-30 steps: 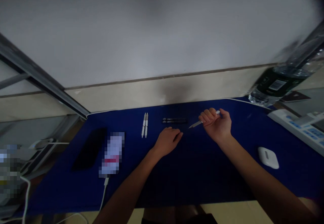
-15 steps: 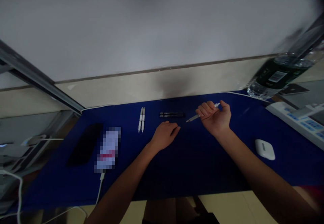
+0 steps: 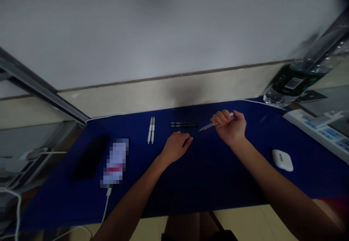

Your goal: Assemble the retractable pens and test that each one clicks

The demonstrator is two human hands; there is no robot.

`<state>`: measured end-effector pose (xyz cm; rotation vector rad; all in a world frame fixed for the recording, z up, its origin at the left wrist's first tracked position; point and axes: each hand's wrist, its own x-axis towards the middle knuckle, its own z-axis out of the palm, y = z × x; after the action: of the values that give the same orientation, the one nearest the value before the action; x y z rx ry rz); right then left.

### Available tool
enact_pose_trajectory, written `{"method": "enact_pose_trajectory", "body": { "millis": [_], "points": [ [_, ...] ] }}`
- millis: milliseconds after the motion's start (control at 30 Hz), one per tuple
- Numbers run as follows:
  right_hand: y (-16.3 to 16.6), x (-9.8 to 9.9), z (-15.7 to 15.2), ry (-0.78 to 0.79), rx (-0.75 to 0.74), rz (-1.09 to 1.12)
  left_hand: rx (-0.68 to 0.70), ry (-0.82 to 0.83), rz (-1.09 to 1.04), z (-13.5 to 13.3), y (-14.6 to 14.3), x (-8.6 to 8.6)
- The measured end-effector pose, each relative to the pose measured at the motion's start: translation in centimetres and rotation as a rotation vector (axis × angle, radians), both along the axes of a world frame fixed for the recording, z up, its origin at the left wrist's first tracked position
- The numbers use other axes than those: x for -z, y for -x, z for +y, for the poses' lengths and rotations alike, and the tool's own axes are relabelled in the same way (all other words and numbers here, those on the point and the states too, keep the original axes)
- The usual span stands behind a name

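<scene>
In the head view, a table with a blue cover (image 3: 212, 186) stands with its far edge along the wall. Toward the right part of that far edge, the right hand (image 3: 229, 126), palm turned up, is closed around a white-and-grey pen (image 3: 207, 127); the thumb is at its upper end, and the tip slants down toward the left. Whether the tip touches the cover I cannot tell. The left hand (image 3: 176, 147) is palm down over the middle of the table, loosely open with fingers slightly curled. Just beyond it, dark pens (image 3: 184, 124) lie roughly parallel to the far edge. Left of these, two white pens (image 3: 153, 130) lie side by side, pointing toward that edge. A phone (image 3: 116, 161) and a dark flat object (image 3: 89, 157) lie toward the left edge, a white case (image 3: 283, 160) toward the right.
</scene>
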<state>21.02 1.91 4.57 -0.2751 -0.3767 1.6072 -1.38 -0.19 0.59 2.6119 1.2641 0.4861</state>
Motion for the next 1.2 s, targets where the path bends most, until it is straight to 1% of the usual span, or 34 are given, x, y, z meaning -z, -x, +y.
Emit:
{"method": "enact_pose_trajectory", "body": {
  "millis": [133,400,733,1033,1200],
  "points": [
    [0.14,0.02,-0.09,0.012,0.003,0.003,0.004,-0.007,0.004,0.0,-0.08,-0.02],
    [-0.31,0.37,0.11,0.025,0.036,-0.035,0.004,0.03,-0.006,-0.14,-0.08,-0.26],
    [-0.32,-0.43,-0.13,0.037,0.028,-0.044,0.001,0.052,-0.01,-0.17,-0.09,-0.27],
    [-0.15,-0.25,-0.03,0.051,0.005,-0.044,0.004,0.04,-0.007,-0.19,-0.08,-0.27],
    [-0.01,-0.23,-0.06,0.065,-0.005,-0.084,0.011,0.039,-0.004,-0.25,-0.1,-0.38]
  ]
}}
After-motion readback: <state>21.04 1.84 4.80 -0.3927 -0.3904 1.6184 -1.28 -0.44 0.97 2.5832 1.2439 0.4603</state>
